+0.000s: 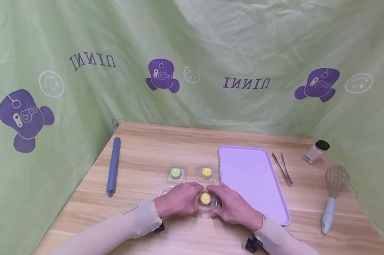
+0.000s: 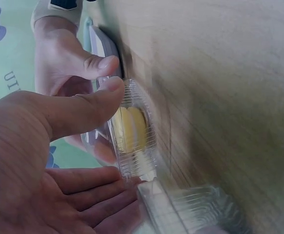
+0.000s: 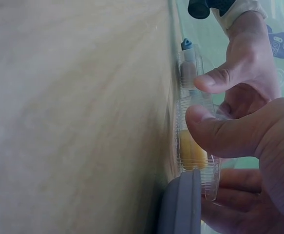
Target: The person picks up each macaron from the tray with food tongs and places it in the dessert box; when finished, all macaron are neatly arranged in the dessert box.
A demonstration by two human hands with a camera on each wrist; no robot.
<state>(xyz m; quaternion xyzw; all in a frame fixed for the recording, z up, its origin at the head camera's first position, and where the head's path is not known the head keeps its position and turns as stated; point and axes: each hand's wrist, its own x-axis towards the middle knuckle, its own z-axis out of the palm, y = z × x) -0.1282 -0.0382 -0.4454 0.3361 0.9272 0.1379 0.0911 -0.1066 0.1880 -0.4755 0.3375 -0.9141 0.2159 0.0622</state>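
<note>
Two hands close on one small clear plastic case [image 1: 206, 200] that holds a yellow macaron [image 1: 205, 198], sitting on the wooden table [image 1: 153, 148] near its front edge, just left of the lilac tray [image 1: 252, 177]. The left hand [image 1: 179, 199] pinches the case from its left side, thumb [image 2: 83, 109] laid over the lid; the right hand [image 1: 233, 207] pinches it from the right, its thumb [image 3: 229, 134] also curled over the top edge. Both grips are closed on the case, not on the macaron itself.

Behind it stand two more cases, well apart from the hands: one with a green macaron [image 1: 175, 173], one with another yellow macaron [image 1: 206, 172]. An empty-looking clear case [image 2: 195, 209] lies under the left palm.

Judging from the thin plastic, too hard a squeeze could buckle the shell and crush the macaron, and a lid that springs open suddenly could flip the sweet onto the table.

Farther out lie a blue rolling pin [image 1: 113, 165] at left, tweezers [image 1: 282, 169], a spice jar [image 1: 315, 151] and a whisk [image 1: 332, 198] at right, all before a green printed curtain [image 1: 211, 42].

Whether the lid is latched or already parting is hard to tell; both wrist views are blurred, and the fingers hide the case's seams.
</note>
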